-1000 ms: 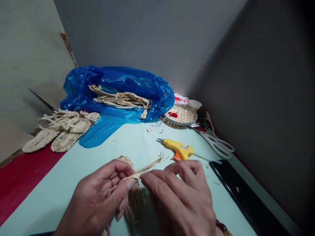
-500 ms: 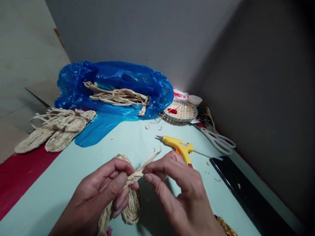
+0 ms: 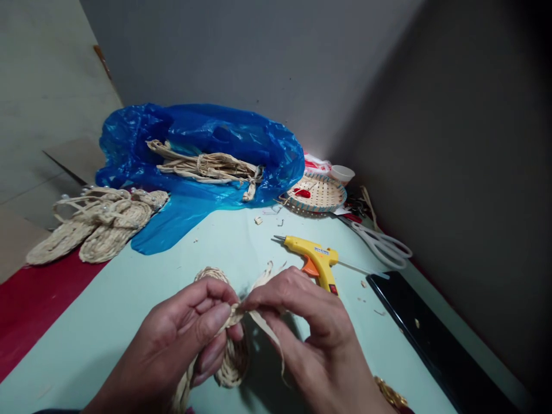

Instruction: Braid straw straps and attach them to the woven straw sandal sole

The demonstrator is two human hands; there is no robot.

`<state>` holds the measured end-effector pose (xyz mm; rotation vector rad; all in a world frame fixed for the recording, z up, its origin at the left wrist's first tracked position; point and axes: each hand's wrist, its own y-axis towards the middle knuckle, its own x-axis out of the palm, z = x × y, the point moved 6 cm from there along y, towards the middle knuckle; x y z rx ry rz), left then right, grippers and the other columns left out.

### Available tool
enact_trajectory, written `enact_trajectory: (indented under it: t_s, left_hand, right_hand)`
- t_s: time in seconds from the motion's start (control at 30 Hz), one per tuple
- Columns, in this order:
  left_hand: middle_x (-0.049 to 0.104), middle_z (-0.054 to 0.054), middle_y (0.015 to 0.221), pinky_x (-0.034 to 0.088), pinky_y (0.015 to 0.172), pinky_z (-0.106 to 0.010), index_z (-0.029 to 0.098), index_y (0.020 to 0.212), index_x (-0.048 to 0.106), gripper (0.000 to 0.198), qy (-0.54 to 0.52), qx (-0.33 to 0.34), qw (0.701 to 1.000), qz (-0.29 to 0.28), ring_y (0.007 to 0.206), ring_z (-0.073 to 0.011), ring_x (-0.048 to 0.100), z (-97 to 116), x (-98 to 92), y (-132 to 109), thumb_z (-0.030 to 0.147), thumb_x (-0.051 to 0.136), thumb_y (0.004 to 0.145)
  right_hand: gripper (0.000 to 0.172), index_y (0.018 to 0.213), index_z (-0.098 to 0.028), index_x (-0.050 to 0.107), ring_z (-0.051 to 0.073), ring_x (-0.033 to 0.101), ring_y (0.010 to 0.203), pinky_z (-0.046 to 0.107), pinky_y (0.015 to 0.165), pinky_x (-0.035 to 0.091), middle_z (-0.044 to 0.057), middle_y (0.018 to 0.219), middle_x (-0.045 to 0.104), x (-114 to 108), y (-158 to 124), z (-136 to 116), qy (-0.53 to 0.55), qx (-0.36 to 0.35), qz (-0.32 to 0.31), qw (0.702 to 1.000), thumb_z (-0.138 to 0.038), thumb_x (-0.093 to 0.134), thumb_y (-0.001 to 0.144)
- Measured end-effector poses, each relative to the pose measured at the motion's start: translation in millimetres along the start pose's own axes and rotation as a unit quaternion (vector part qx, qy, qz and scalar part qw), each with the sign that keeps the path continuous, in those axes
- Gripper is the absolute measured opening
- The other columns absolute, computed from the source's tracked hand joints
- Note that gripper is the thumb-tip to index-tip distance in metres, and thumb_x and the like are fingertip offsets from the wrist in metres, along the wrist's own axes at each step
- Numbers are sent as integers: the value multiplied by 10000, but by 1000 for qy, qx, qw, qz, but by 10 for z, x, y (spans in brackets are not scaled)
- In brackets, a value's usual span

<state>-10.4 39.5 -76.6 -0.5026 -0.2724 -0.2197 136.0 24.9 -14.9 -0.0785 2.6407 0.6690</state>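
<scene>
My left hand pinches a braided straw cord between thumb and fingers, and the cord hangs down below that hand. Close beside it, my right hand is closed on the loose straw strands at the cord's end; one strand trails down under the palm. Behind and beneath my left hand lies a woven straw sole, partly hidden by the fingers. A yellow glue gun rests just beyond my right hand.
A blue plastic bag holds a straw bundle at the back. Straw sandals lie left. Toward the right are a round woven basket, white-handled scissors, a white cup and a black phone-like slab.
My right fingers have moved slightly left, nearer my left fingertips. A strand now hangs down beneath my right hand, where the strands pointed up and to the right before.
</scene>
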Motion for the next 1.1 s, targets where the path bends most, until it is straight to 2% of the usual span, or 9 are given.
enact_trajectory:
  t_s: [0.1,0.17,0.27,0.33,0.47,0.6,0.7,0.9,1.1]
  left_hand:
    - [564,47,623,257,426,-173,231,831,624,413,-6,-6,1000,0,420,-24,332,10,-8,-5,509,846,622]
    - [509,64,586,257,435,-172,227,833,634,404,-2,3,1000,-9,428,-24,316,25,-1,-11,525,829,642]
    - [390,93,529,239,436,-161,207,835,646,402,15,15,1000,-19,444,-32,307,32,15,-23,539,802,672]
    - [372,97,527,211,428,-155,192,825,643,405,20,17,1000,-13,447,-32,302,24,9,-26,534,799,676]
    - [449,75,502,233,427,-164,194,901,651,377,13,8,1000,-14,443,-49,330,-8,-28,9,489,781,706]
    - [608,1,624,280,431,-188,200,900,657,364,-4,-24,999,-21,436,-51,371,-26,-76,48,479,779,700]
    - [641,-13,681,294,434,-195,206,879,655,350,-12,-35,999,-22,436,-49,379,0,-88,42,495,766,715]
    - [514,56,557,163,388,-138,183,869,630,363,32,-8,999,-43,401,-7,249,51,-24,49,475,781,716]
    - [419,86,545,182,399,-144,145,833,640,350,52,-4,998,-30,416,-5,263,44,-54,25,449,772,720]
  right_hand:
    - [150,955,-188,703,180,585,757,335,696,444,41,802,654,34,-5,-50,-68,-43,-34,996,-120,589,885]
    - [158,1003,-166,694,193,571,764,347,691,440,57,818,652,60,-9,-78,-112,-78,-50,989,-138,578,898]
    - [167,1015,-159,690,185,560,727,337,659,428,56,802,652,63,-20,-103,-131,-123,-39,983,-131,573,899]
    - [182,1016,-167,684,177,567,716,328,652,429,52,806,662,55,-30,-106,-119,-139,-31,983,-107,567,889]
    - [216,1038,-174,645,174,590,729,332,673,443,50,841,705,42,-49,-125,-110,-156,-28,981,-68,521,896]
    - [253,1078,-172,633,178,586,727,345,692,450,61,866,714,41,-46,-155,-118,-172,-43,977,-54,491,905]
    - [235,1087,-142,632,182,580,741,351,703,458,83,877,710,55,-33,-173,-132,-189,-53,972,-74,469,932]
    - [216,982,-127,656,177,573,747,347,706,450,88,887,709,92,-52,-172,-154,-209,-58,964,-130,440,967]
    - [275,982,-67,665,180,551,709,358,681,416,97,815,685,98,-75,-221,-198,-241,-76,947,-94,391,989]
